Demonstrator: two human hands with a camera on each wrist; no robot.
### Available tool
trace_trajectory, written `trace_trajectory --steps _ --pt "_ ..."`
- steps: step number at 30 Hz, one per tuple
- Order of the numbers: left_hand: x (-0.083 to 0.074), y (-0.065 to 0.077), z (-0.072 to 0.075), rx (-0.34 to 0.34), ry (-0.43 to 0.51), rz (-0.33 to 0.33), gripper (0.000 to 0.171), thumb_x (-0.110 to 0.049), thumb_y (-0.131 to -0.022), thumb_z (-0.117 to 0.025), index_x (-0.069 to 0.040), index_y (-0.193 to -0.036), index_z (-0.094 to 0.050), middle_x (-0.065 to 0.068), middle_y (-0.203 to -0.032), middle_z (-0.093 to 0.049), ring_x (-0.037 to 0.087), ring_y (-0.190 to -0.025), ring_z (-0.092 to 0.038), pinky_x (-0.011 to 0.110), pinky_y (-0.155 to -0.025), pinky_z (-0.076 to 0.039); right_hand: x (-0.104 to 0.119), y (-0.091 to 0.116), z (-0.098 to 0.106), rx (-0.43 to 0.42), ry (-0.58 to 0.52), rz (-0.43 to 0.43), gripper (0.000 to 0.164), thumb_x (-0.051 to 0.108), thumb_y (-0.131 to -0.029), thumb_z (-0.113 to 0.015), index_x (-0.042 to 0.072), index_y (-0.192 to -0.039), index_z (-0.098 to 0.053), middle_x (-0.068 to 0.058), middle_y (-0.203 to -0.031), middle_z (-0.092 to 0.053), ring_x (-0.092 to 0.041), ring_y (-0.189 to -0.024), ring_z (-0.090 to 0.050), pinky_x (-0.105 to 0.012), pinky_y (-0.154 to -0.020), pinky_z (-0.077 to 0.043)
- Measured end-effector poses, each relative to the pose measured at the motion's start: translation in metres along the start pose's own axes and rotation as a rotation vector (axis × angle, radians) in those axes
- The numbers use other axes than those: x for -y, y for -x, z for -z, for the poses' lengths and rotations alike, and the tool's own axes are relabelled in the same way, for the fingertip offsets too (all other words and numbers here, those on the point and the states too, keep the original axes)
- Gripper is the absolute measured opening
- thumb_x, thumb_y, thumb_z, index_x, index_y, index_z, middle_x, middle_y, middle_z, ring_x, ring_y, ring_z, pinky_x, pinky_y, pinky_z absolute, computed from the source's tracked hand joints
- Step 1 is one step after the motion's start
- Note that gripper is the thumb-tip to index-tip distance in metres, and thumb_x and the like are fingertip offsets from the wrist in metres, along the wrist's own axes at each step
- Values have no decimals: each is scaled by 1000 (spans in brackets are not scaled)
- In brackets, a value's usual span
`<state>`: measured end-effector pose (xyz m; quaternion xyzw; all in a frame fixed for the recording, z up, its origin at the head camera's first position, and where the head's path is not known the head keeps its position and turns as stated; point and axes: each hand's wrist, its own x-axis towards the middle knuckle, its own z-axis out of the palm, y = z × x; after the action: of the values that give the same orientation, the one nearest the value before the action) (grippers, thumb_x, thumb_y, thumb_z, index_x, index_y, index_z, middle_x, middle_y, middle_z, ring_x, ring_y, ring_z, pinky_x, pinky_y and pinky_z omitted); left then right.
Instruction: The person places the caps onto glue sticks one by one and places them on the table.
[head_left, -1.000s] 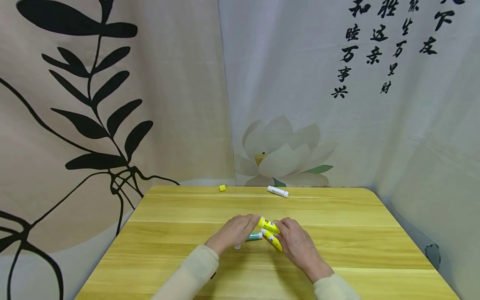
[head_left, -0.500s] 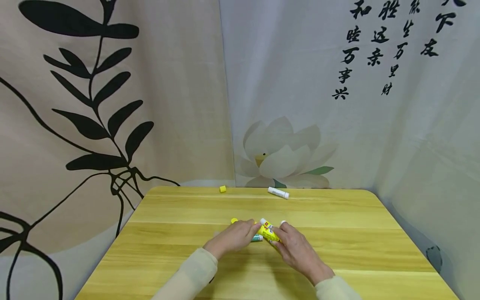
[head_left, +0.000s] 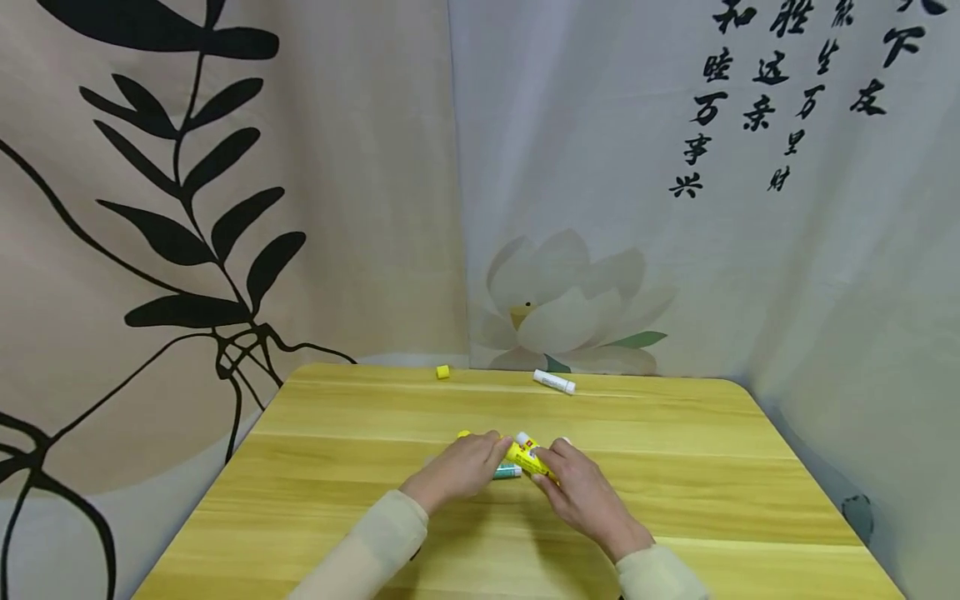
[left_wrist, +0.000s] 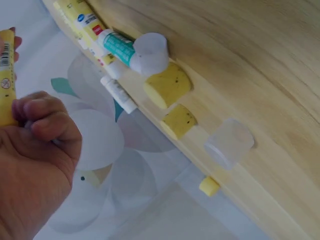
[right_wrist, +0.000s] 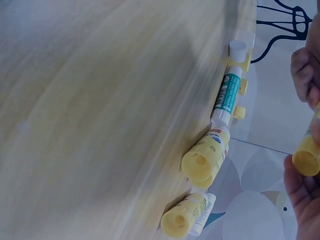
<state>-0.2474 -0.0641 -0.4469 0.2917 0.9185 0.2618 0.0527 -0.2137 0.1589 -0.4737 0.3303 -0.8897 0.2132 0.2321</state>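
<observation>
The left hand (head_left: 457,467) and the right hand (head_left: 588,498) both grip one yellow glue tube (left_wrist: 7,80), held up near the green glue stick (right_wrist: 227,92). It looks closer to the green glue stick than a second ago, and a yellow cap (head_left: 463,434) now peeks out past the left hand. Other yellow tubes (right_wrist: 204,152) lie on the right hand's side of the green glue stick. I can't see what is inside them.

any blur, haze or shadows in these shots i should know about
Head view: clearest, with soft shadows on the table; left wrist view: hazy, small print on the held yellow tube unreadable; right wrist view: dim and washed out, wood grain soft.
</observation>
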Motion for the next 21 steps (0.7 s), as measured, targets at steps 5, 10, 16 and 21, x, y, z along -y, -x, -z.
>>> trace_trajectory --steps 5,10,16,21 --pt "2 -1 6 -5 -39 27 51 -48 -109 -19 -16 -82 -49 -5 -64 -44 9 -53 -43 26 -54 -38 3 -6 -3 39 15 -67 24 15 -88 -76 6 -109 -69 5 -90 -54 -6 -73 -48 -25 -65 -49" --pt "2 -2 6 11 -62 44 50 -48 -108 -19 -17 -83 -49 -5 -65 -44 9 -54 -43 27 -54 -38 4 -6 -3 57 34 -109 26 13 -86 -78 5 -110 -70 3 -90 -56 -6 -73 -49 -26 -64 -50" --pt "3 -2 2 -2 -104 39 45 -47 -109 -23 -18 -85 -49 -6 -66 -44 10 -57 -42 28 -56 -39 3 -4 -2 73 49 -130 24 15 -86 -78 4 -107 -70 3 -90 -56 -7 -74 -51 -27 -65 -51" --pt "8 -1 0 -12 -106 55 41 -47 -108 -31 -16 -98 -56 -6 -74 -53 9 -62 -49 28 -58 -44 1 -2 0 107 73 -210 30 16 -87 -77 2 -112 -70 2 -91 -58 -9 -77 -54 -30 -69 -53"
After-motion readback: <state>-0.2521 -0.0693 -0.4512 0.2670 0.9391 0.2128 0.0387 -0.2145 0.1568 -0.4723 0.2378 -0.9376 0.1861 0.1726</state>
